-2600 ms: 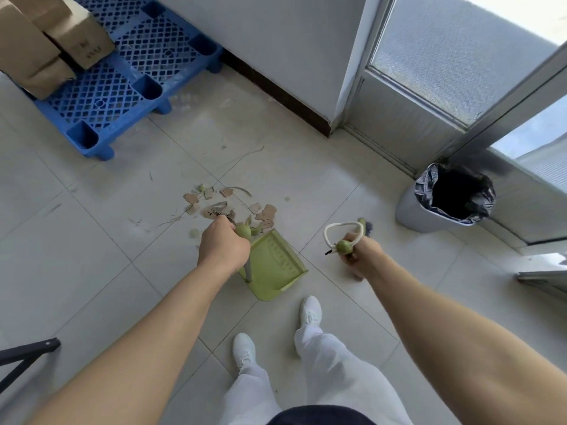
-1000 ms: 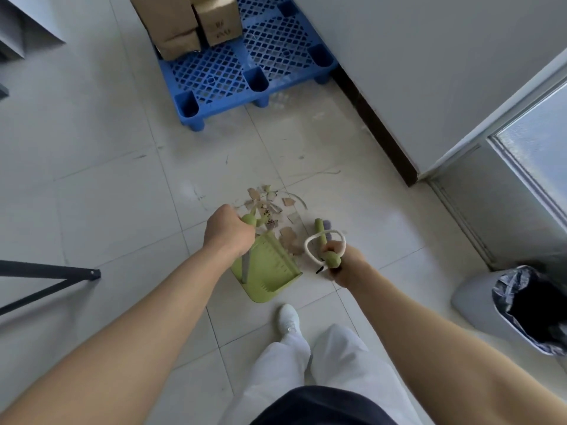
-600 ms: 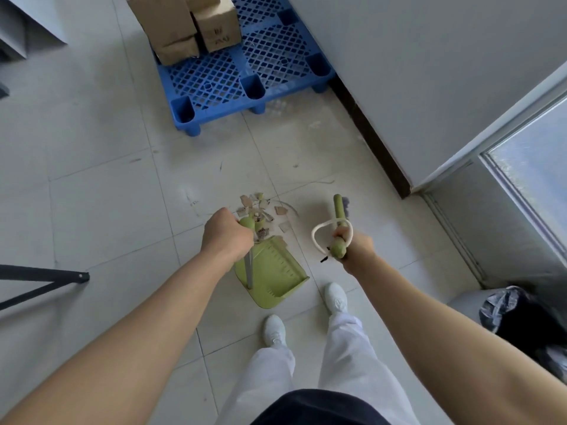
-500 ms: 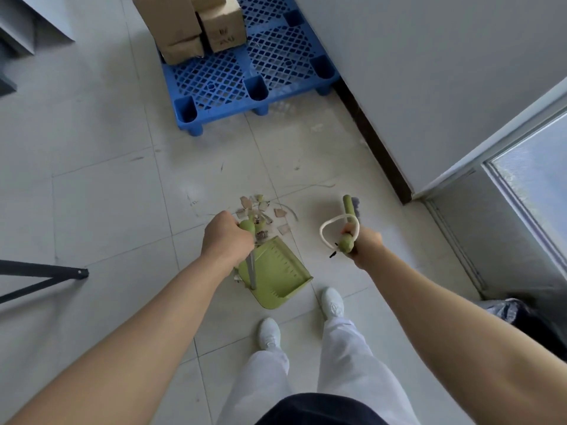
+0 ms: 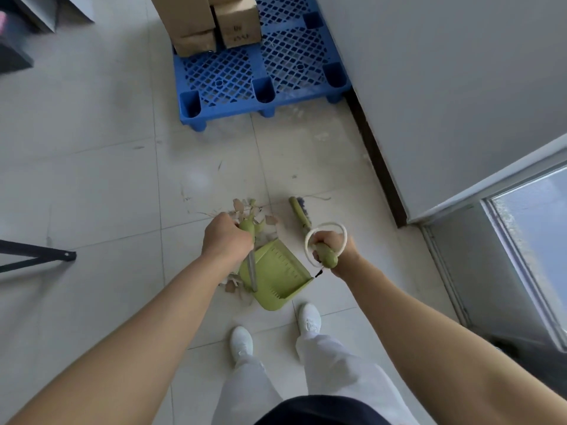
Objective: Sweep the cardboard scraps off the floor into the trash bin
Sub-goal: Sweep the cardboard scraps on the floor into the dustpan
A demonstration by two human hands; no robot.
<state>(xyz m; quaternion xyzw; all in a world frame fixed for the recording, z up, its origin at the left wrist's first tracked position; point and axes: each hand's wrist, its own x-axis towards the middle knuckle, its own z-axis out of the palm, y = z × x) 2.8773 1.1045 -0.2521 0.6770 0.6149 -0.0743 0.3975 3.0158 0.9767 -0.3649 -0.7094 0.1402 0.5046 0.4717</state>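
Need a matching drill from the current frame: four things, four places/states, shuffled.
Things:
1. dustpan
2. broom
3. cardboard boxes
4. cardboard scraps

Places/states:
A. on the blue pallet
B. handle gripped by the right hand
C. loose on the floor tiles
D. handle gripped by the left hand

Pairs: 1-D, 2-B, 3-A, 4-C

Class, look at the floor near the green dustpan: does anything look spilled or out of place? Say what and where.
Yes. Cardboard scraps lie scattered on the tiles beyond the dustpan, and a few more lie outside its left side: loose litter, not yet collected.
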